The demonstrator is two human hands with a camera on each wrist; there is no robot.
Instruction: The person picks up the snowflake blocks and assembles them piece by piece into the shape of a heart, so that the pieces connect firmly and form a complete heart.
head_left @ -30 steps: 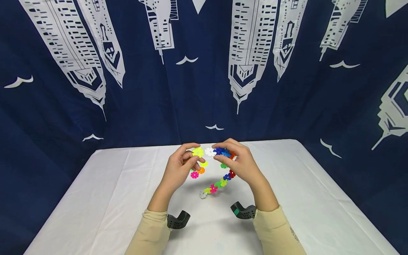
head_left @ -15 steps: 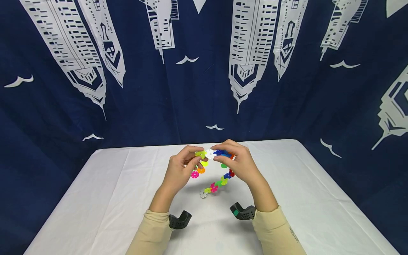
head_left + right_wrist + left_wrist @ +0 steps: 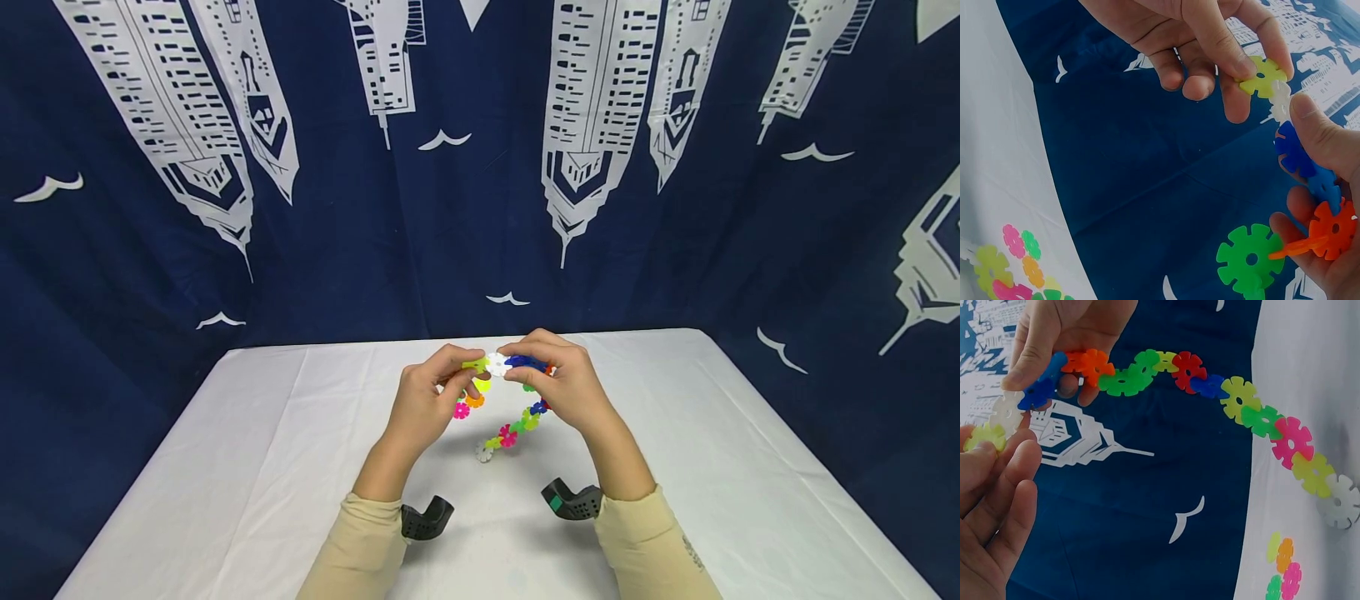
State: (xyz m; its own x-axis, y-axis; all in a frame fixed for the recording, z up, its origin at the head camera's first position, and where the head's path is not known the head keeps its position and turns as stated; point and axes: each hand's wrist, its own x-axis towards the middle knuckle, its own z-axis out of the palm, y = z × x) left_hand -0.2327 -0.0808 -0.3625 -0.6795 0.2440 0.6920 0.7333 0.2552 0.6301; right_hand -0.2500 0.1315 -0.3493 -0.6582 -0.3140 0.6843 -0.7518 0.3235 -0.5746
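Observation:
My left hand (image 3: 420, 404) pinches a yellow snowflake disc (image 3: 985, 436) between thumb and fingers. Its slotted edge meets a white snowflake disc (image 3: 496, 364), held by my right hand (image 3: 558, 379) near the thumb tip. From the white disc runs a chain of linked snowflake discs: a dark blue disc (image 3: 1294, 150), then orange, green, red and others. Past my right fingers the chain curves down toward the table, with another white disc (image 3: 484, 452) at its lower end. In the head view my right hand hides part of the chain.
Several loose discs, among them an orange disc (image 3: 1285, 554) and a pink disc (image 3: 461, 410), lie on the white-covered table (image 3: 285, 467) behind my left hand. A dark blue patterned curtain (image 3: 450, 233) hangs behind the table. Each wrist carries a black camera mount (image 3: 427, 518).
The yellow disc has moved right in my left hand and turned from face-on to nearly edge-on, closing the gap to the white disc. My right hand has stayed almost still.

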